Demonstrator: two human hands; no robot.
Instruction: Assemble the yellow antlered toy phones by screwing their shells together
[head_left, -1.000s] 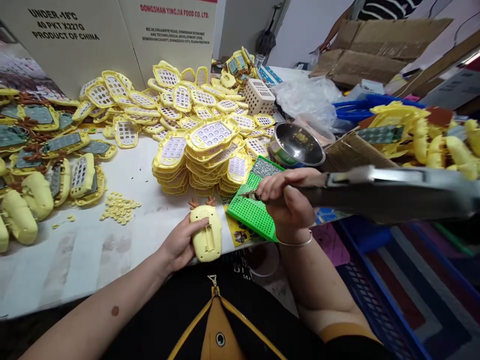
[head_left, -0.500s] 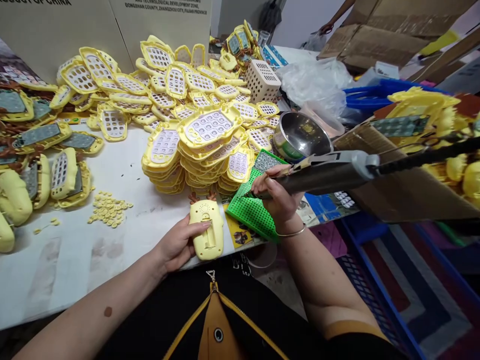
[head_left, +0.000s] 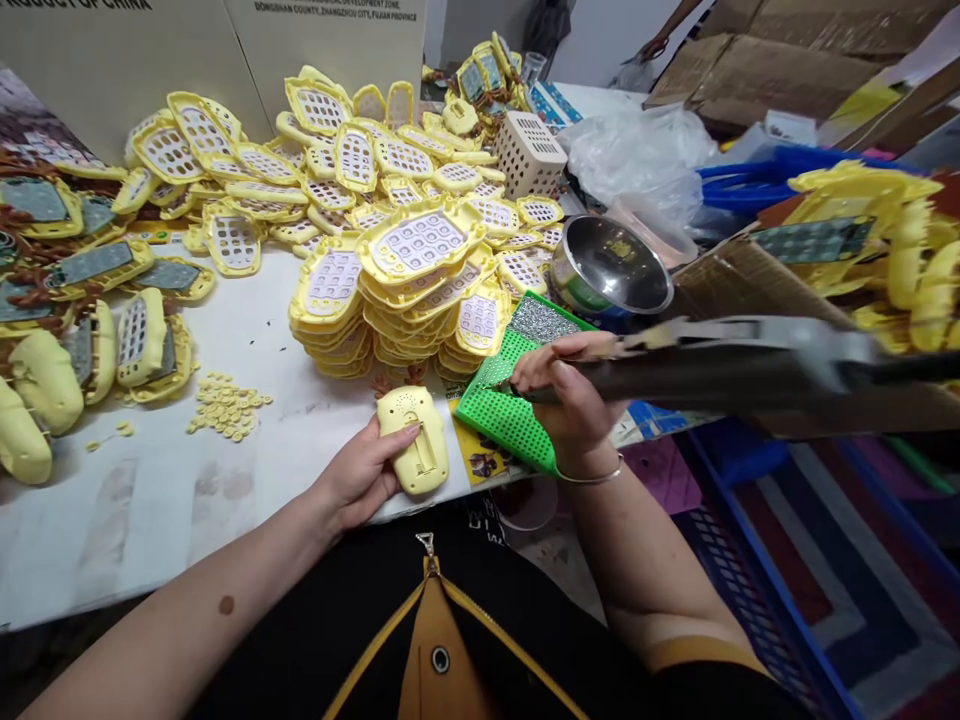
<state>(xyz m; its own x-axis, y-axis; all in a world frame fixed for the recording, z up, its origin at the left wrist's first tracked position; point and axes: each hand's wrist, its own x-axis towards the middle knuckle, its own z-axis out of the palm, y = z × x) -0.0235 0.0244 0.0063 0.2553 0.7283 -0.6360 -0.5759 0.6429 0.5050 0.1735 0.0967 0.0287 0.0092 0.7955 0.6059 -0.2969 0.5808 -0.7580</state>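
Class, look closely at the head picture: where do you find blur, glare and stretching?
Head view: the dark power tool in the right hand is smeared, most toward its rear; head view: glints show on the metal bowl; head view: the outer edges look stretched, probably by a wide lens; head view: the yellow case is fairly sharp.

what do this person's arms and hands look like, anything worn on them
Both the left hand and right hand are ungloved. A thin bracelet circles the right wrist; the right sleeve is short and black with a mustard-brown band. No left sleeve shows.
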